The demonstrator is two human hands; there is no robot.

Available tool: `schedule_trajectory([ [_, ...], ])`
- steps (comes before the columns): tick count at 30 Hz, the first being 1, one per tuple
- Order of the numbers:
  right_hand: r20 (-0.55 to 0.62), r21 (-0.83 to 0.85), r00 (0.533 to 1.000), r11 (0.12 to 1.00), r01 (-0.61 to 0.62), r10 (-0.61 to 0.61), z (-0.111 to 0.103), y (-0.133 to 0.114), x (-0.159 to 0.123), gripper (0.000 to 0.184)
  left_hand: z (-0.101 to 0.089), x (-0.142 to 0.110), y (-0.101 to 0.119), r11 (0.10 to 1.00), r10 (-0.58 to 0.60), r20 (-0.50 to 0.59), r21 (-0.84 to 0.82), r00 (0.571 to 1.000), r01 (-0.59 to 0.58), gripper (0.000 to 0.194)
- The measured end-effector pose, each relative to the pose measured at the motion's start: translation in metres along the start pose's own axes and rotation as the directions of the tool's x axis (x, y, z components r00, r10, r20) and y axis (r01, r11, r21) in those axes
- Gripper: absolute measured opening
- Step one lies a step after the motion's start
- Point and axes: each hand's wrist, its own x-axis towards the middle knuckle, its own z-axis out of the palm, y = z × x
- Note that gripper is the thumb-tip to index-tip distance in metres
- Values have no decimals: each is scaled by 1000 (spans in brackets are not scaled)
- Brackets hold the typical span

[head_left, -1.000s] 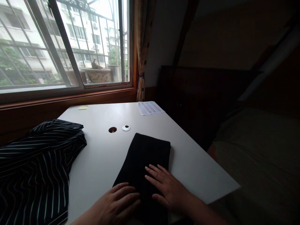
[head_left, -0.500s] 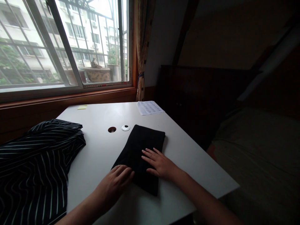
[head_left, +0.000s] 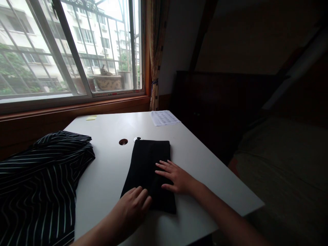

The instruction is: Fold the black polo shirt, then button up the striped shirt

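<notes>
A folded black garment [head_left: 147, 160] lies flat on the white table [head_left: 107, 171], its far edge partly over a white grommet cap [head_left: 138, 138]. What kind of garment it is, I cannot tell from the fold. My left hand [head_left: 138, 203] is at its near left part, fingers curled against the cloth, with the fingertips hidden. My right hand [head_left: 175, 177] rests on the garment's right side, palm down with fingers spread. To the left, a black striped garment [head_left: 46, 171] lies rumpled across the table and runs out of view.
A round cable hole [head_left: 123, 141] opens in the tabletop beside the cap. Printed sheets [head_left: 165, 118] lie at the far right corner, a yellow note [head_left: 91, 117] at the far left. Behind stands a barred window [head_left: 102, 48] with a tied curtain [head_left: 154, 68].
The folded garment has turned counterclockwise, its far end swinging left over part of the cap. My left hand has shifted slightly right and nearer. My right hand stays almost in place.
</notes>
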Motion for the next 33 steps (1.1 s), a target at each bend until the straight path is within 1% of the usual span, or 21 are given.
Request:
schedule_trajectory([
  [3,0,47,999,998,-46,46,-6,0,-23,63,4,1,23,998,57,-38,-15,998,-58,10],
  [5,5,79,997,994,-79,79,-9,-1,-38,61,13,3,40,995,94,-82,-34,992,-97,12],
  [8,17,107,993,987,-122,121,-14,-6,-55,59,27,9,62,994,102,-176,-16,979,-106,13],
  [10,25,116,991,984,-135,133,-18,-10,-63,56,28,12,69,994,101,-200,-31,975,-109,13],
  [12,18,117,990,983,-140,139,-23,-12,-65,49,17,14,65,989,90,-190,-102,978,-111,16],
  [13,1,112,990,983,-142,143,-25,-13,-65,44,8,15,57,982,84,-186,-154,979,-113,19],
  [14,-28,104,989,984,-144,148,-26,-13,-63,38,-1,17,46,975,39,-189,-209,981,-79,28],
  [15,-70,95,985,984,-149,156,-26,-13,-59,34,-10,18,31,965,-32,-183,-261,983,-17,29],
  [17,-167,81,970,983,-167,179,-25,-12,-45,33,-21,24,-6,940,-187,-217,-323,958,110,13],
  [18,-211,78,959,981,-178,191,-24,-11,-36,35,-20,27,-27,931,-239,-257,-335,936,146,17],
  [20,-257,68,943,977,-202,212,-19,-8,-12,42,-9,35,-71,914,-337,-321,-337,885,226,26],
  [22,-251,42,940,973,-227,230,-12,-3,16,49,10,44,-111,869,-452,-338,-374,825,323,30],
  [23,-235,24,943,971,-238,237,-9,0,30,51,20,47,-128,826,-524,-323,-419,788,377,31],
  [25,-195,-17,950,968,-251,243,-3,6,57,55,35,53,-155,706,-649,-240,-543,722,454,34],
  [26,-173,-37,954,966,-255,245,0,9,69,56,39,56,-164,683,-666,-217,-561,714,467,36],
  [27,-151,-54,957,964,-260,250,3,12,79,58,42,57,-171,669,-671,-197,-576,715,470,37],
  [29,-111,-79,958,959,-273,263,7,19,92,61,44,58,-179,667,-657,-173,-587,733,459,36],
  [31,-91,-89,955,953,-290,282,10,27,95,63,45,58,-182,670,-644,-161,-590,748,451,31],
  [33,-91,-83,942,940,-331,324,12,36,90,65,46,57,-183,665,-650,-158,-592,744,455,27],
])
